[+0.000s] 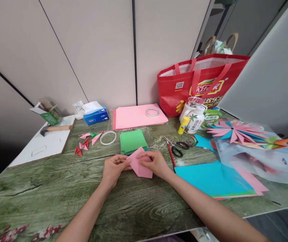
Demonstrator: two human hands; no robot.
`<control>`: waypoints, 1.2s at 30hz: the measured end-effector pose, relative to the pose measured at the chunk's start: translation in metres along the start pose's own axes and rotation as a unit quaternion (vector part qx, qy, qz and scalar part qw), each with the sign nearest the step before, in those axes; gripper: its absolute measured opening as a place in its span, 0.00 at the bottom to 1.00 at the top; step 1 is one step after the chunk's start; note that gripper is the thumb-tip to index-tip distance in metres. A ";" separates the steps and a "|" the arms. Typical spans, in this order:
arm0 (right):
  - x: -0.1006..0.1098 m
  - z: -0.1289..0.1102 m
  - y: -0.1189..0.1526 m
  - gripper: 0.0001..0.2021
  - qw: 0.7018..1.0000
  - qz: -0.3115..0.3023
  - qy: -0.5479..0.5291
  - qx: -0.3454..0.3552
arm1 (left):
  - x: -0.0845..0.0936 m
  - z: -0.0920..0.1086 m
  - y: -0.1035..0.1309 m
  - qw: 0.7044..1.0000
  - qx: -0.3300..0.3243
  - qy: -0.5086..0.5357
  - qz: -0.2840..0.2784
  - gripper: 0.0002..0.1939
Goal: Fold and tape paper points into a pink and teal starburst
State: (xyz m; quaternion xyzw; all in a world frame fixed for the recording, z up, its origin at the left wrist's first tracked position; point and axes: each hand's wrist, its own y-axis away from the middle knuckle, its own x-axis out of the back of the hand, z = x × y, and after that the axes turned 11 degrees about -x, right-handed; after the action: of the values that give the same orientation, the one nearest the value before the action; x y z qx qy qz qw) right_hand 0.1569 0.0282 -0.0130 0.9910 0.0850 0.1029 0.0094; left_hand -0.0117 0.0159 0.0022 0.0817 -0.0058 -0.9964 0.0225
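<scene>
A pink sheet of paper [144, 170] with folded edges is held up over the table between both hands. My left hand [114, 169] pinches its left corner between thumb and fingers. On the upper right part of the sheet, my right hand [156, 164] has its thumb and fingers closed on the paper. Just behind the sheet lies a stack of green paper squares [132, 140], with some blue showing beneath it.
Scissors [177, 148] and a red pencil [171, 154] lie right of the green stack. Blue sheets [209, 178] are near my right forearm. Tape [108, 138] and small folded pieces [84, 144] lie left. A red bag [169, 94] stands behind.
</scene>
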 end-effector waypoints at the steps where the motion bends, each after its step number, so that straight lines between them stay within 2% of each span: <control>1: 0.000 0.000 0.000 0.07 1.000 0.001 0.000 0.002 | 0.000 0.000 0.000 1.000 -0.001 -0.001 0.000 0.12; 13: 0.000 0.000 0.001 0.07 1.000 -0.004 0.004 0.000 | 0.002 0.001 0.002 0.999 -0.027 -0.025 -0.035 0.11; 17: 0.001 -0.001 0.000 0.07 1.000 0.016 0.021 -0.004 | 0.000 0.000 0.001 0.999 -0.014 -0.020 -0.034 0.11; 20: 0.003 -0.001 -0.001 0.07 0.999 0.027 0.032 -0.009 | -0.001 0.001 0.000 0.997 -0.007 -0.060 -0.037 0.11; 27: 0.001 0.002 -0.001 0.07 0.999 0.011 0.028 -0.010 | 0.001 0.004 0.003 0.983 -0.084 -0.143 -0.081 0.13; 33: 0.001 -0.001 -0.001 0.07 0.999 -0.001 -0.014 -0.031 | -0.002 0.000 0.004 0.988 -0.102 -0.090 -0.074 0.09; 34: 0.002 -0.001 -0.001 0.07 0.999 0.001 -0.020 -0.035 | -0.003 -0.001 0.004 0.989 -0.104 -0.068 -0.077 0.12; 36: 0.001 -0.001 -0.001 0.07 0.999 0.007 -0.029 -0.042 | -0.005 -0.002 0.005 0.989 -0.097 -0.033 -0.102 0.23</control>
State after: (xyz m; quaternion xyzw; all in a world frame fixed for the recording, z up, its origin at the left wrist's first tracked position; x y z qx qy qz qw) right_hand 0.1580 0.0294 -0.0119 0.9929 0.0730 0.0775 0.0530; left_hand -0.0067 0.0114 0.0014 0.0465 0.0990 -0.9914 -0.0714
